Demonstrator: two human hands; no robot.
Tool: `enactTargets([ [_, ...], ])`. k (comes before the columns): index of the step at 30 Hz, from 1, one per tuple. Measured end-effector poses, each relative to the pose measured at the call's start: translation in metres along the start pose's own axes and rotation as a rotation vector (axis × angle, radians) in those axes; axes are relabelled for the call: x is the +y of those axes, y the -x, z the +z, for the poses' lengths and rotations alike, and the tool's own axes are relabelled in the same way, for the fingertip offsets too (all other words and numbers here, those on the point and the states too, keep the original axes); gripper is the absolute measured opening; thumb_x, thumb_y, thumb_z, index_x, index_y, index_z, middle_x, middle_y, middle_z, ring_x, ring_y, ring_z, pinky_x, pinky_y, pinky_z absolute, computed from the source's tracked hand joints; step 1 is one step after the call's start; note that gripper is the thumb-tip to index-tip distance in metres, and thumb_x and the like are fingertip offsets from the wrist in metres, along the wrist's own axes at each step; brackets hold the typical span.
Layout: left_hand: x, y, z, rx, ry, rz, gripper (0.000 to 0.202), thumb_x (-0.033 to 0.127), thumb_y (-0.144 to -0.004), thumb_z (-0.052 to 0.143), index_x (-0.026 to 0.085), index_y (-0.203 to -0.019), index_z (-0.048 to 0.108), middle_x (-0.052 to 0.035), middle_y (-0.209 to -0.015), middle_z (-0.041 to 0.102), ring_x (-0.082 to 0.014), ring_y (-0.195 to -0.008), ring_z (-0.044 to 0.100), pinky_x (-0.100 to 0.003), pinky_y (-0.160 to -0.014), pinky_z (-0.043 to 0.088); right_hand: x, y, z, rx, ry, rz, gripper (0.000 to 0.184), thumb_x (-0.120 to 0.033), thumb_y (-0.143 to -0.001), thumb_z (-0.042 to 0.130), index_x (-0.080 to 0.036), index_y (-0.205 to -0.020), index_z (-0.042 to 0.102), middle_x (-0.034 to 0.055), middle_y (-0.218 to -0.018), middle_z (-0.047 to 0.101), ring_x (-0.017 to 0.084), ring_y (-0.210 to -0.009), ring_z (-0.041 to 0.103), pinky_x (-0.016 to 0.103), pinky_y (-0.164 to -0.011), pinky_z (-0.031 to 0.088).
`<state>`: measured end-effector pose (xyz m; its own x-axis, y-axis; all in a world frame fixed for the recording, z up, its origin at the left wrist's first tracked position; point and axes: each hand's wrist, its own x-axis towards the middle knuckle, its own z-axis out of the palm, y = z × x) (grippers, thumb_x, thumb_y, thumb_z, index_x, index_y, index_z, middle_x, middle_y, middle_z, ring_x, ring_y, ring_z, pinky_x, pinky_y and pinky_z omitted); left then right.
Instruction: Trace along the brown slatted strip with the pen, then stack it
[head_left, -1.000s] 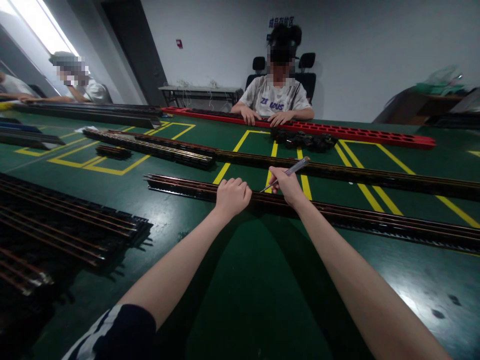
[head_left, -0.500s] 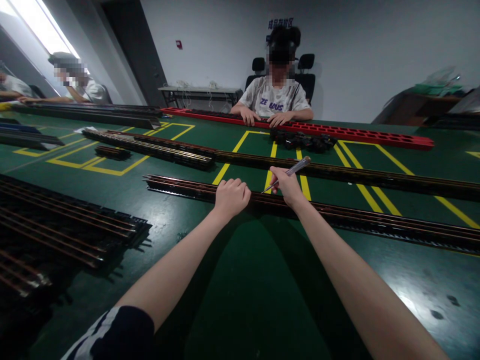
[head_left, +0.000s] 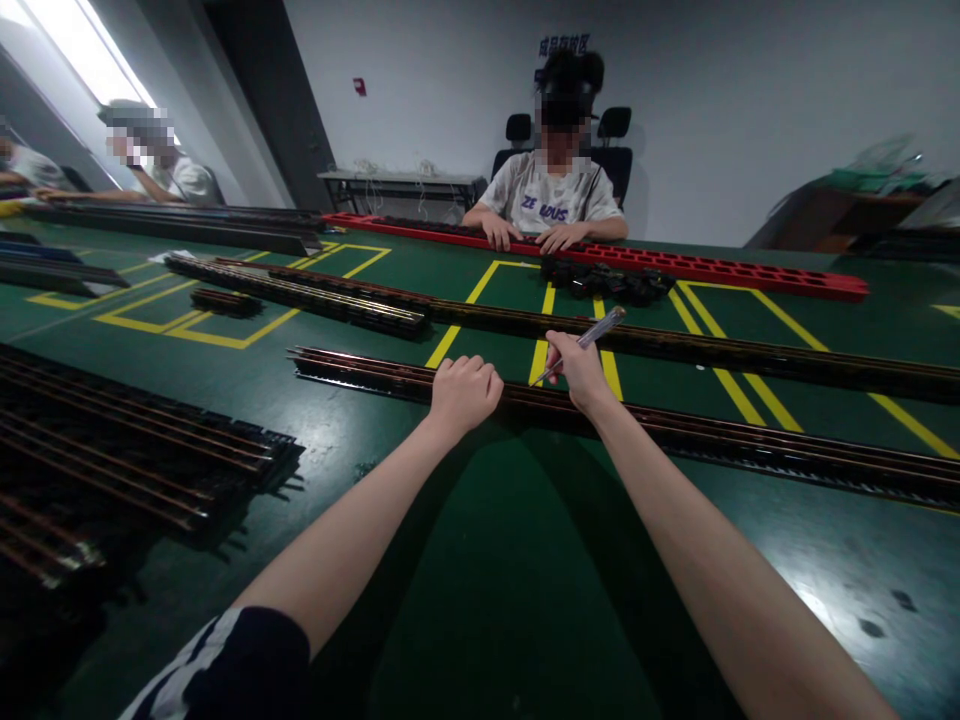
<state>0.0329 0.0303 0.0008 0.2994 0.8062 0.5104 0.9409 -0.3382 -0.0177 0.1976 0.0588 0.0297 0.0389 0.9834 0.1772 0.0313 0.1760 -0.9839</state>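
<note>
A long black rail with copper-coloured strips (head_left: 367, 376) lies crosswise in front of me. My left hand (head_left: 463, 394) is closed over this rail left of its middle, with the fingertips hidden on the far side. In my closed right hand (head_left: 580, 372) is a screwdriver (head_left: 598, 327) with a clear handle. It is tilted, handle up to the right, and its thin shaft points down at the rail between my hands. Whether the tip touches the rail I cannot tell.
Several similar rails (head_left: 142, 420) lie at the left. Behind my rail runs another long dark rail (head_left: 675, 345). Farther back are a pile of black parts (head_left: 607, 280) and a red slotted tray (head_left: 795, 278), where a person (head_left: 559, 195) sits with both hands.
My right hand and the screwdriver have shifted slightly to the right along the rail. My left hand stays in place on the rail.
</note>
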Motion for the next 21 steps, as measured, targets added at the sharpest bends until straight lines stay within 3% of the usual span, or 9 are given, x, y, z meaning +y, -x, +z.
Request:
enactTargets([
  [21,-0.0008,-0.0002,-0.0019,-0.002,0.013,0.007,0.038,0.025,-0.092,0.033,0.016,-0.072,0.064,-0.0073,-0.078,0.066,-0.0184,-0.073,0.057,-0.034,-0.066,0.033,0.0019,-0.0009,-0.0019,-0.009,0.017,-0.005,0.038,-0.031,-0.08,0.054,-0.02,-0.045,0.044,-0.0023,-0.041,0.043,0.009,-0.036,0.04,0.023,-0.04,0.036],
])
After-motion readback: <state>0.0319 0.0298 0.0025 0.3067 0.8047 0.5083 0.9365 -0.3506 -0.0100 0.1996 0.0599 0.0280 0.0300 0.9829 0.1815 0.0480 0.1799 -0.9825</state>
